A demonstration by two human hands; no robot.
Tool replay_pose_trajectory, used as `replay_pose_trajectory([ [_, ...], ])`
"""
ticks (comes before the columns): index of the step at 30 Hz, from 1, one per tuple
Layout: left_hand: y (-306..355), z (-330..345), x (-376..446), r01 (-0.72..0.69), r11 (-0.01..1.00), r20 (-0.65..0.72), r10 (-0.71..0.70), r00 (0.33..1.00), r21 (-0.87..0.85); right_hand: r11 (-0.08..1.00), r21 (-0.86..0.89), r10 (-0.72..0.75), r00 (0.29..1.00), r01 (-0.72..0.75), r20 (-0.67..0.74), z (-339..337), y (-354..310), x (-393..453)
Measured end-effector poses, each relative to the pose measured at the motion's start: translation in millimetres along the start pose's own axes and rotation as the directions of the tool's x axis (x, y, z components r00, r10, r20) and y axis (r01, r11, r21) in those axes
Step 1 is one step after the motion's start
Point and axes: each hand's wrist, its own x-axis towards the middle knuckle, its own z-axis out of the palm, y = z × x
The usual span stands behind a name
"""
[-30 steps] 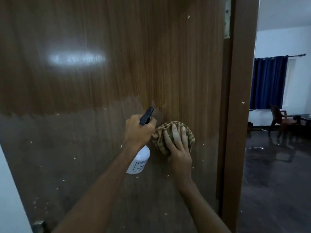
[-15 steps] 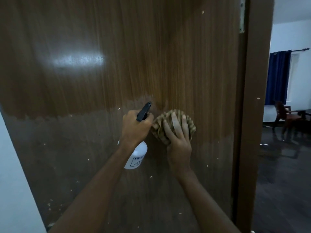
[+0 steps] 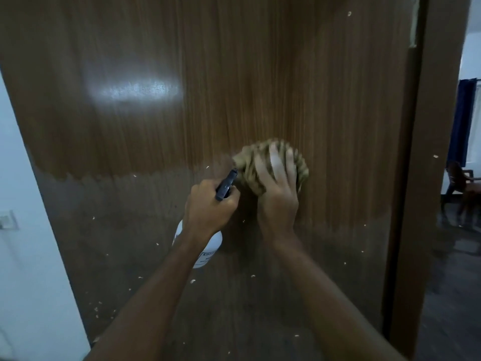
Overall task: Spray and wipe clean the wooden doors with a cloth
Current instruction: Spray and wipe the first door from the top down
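A wooden door fills the view, shiny brown above and dull, speckled with pale flecks below. My right hand presses a bunched striped tan cloth flat against the door near its middle, fingers spread over it. Just to its left, my left hand grips a white spray bottle by the neck, and the bottle's black nozzle points up toward the cloth. Most of the bottle is hidden behind my left wrist.
The brown door frame runs down the right side. Beyond it lie a dark glossy floor, a wooden chair and a blue curtain. A white wall with a switch plate stands left.
The view has shifted so the door frame sits farther right. My right hand has slid the cloth slightly up and right on the door. My left hand still holds the bottle beside it.
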Motion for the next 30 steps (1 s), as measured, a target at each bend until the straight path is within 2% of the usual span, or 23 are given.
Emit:
replay_pose_trajectory([
  [2, -3.5, -4.5, -2.3, -0.011, 1.000, 0.006, 0.011, 1.000, 0.001, 1.000, -0.017, 0.017, 0.998, -0.018, -0.052, 10.0, -13.3, 41.4],
  [4, -7.3, -10.2, -2.8, 0.001, 1.000, -0.007, -0.001, 1.000, -0.002, 0.999, -0.028, 0.034, 0.997, -0.036, -0.066, 18.4, -23.9, 38.7],
  [7, -14.0, -20.6, -2.8, 0.006, 0.999, -0.045, -0.008, 0.999, -0.034, 0.994, -0.080, -0.073, 0.997, 0.070, -0.027, 23.2, -24.0, -38.4],
  [10, -22.7, -32.3, -3.7, 0.007, 1.000, 0.000, -0.007, 1.000, -0.026, 0.990, -0.055, -0.128, 0.991, 0.130, 0.031, 24.2, -21.3, -82.6],
  [15, -39.1, -49.3, -6.9, 0.034, 0.994, 0.013, -0.035, 0.999, 0.107, 0.993, 0.108, 0.049, 0.993, -0.038, -0.105, 20.8, -39.5, 23.7],
  [18, -51.3, -55.3, -12.0, 0.098, 0.978, -0.012, -0.097, 0.995, 0.185, 0.991, 0.100, 0.100, 0.989, -0.089, -0.112, 25.6, -54.6, 49.2],
  [22, -64.5, -62.2, -15.5, 0.077, 0.988, -0.025, -0.074, 0.997, 0.137, 0.998, -0.052, 0.037, 0.994, -0.043, -0.105, 41.9, -68.8, 18.0],
  [27, -70.5, -76.4, -8.6, 0.015, 1.000, -0.067, -0.016, 0.998, -0.014, 0.985, -0.077, -0.151, 0.987, 0.155, 0.052, 61.6, -80.3, -84.2],
  [30, -80.1, -90.5, -2.7, -0.028, 0.998, -0.078, 0.024, 0.997, -0.050, 0.989, -0.052, -0.138, 0.989, 0.140, 0.046, 66.0, -87.4, -59.2],
])
